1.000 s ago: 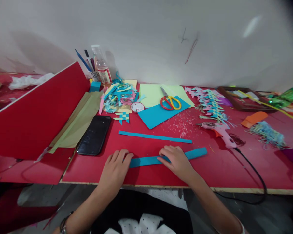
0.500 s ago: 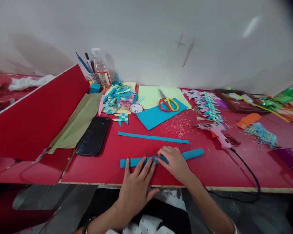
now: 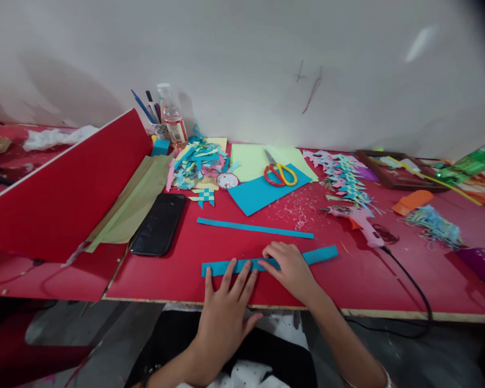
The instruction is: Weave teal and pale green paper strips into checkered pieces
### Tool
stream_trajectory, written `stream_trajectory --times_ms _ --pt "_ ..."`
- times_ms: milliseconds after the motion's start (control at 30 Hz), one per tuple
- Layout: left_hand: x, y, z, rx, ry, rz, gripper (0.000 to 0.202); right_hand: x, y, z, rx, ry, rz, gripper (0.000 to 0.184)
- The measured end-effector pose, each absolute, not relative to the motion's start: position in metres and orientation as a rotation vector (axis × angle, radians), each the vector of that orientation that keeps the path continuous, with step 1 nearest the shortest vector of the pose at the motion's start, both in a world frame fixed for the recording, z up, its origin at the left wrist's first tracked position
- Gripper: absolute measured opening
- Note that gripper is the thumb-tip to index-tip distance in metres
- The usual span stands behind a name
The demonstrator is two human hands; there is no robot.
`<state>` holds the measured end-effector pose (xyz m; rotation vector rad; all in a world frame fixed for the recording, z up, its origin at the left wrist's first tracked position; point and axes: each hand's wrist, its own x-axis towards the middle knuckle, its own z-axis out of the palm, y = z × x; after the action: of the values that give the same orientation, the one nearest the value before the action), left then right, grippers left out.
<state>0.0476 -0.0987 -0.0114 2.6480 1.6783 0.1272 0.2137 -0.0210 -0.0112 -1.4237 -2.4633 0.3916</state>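
Observation:
A wide blue paper strip, seemingly folded, lies across the front of the red table. On its left half rests my left hand, fingers spread and fingertips pressing it flat. My right hand is bent over the middle of that strip, thumb and curled fingers closed on it; what lies under the fingers is hidden. Behind both hands a narrow blue paper strip lies flat. Farther back, red-and-yellow-handled scissors sit on a blue paper sheet.
A black phone lies left, beside a red board. Paper scraps are heaped behind, near a bottle. At right are a pink glue gun with its cord, woven paper pieces and a brown tray.
The view has shifted slightly. My left fingertips have moved a little on the wide blue strip; my right hand stays in nearly the same place.

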Motion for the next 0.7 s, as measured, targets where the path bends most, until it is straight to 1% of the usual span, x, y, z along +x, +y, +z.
stream_trajectory --times_ms 233,433,467,533,600,633,700 --pt "0.05 -0.103 -0.012 2.61 1.712 0.174 0.056 0.212 -0.021 -0.013 -1.405 -2.429 0.372 0.018" --pt "0.03 -0.09 -0.006 2.595 1.746 0.333 0.056 0.213 -0.024 -0.009 -1.396 -2.434 0.355 0.018" --pt "0.024 -0.086 -0.005 2.571 1.793 0.373 0.052 0.213 -0.025 -0.008 -1.383 -2.435 0.351 0.019" --pt "0.012 -0.077 -0.004 2.524 1.861 0.428 0.039 0.213 -0.029 -0.005 -1.346 -2.447 0.299 0.02" --pt "0.003 -0.07 -0.003 2.509 1.852 0.435 0.027 0.212 -0.034 -0.004 -1.277 -2.483 0.182 0.015" --pt "0.0 -0.068 -0.003 2.519 1.806 0.426 0.024 0.211 -0.036 -0.004 -1.228 -2.512 0.119 0.013" --pt "-0.003 -0.064 -0.004 2.542 1.67 0.409 0.022 0.206 -0.04 -0.005 -1.12 -2.585 0.045 0.014"
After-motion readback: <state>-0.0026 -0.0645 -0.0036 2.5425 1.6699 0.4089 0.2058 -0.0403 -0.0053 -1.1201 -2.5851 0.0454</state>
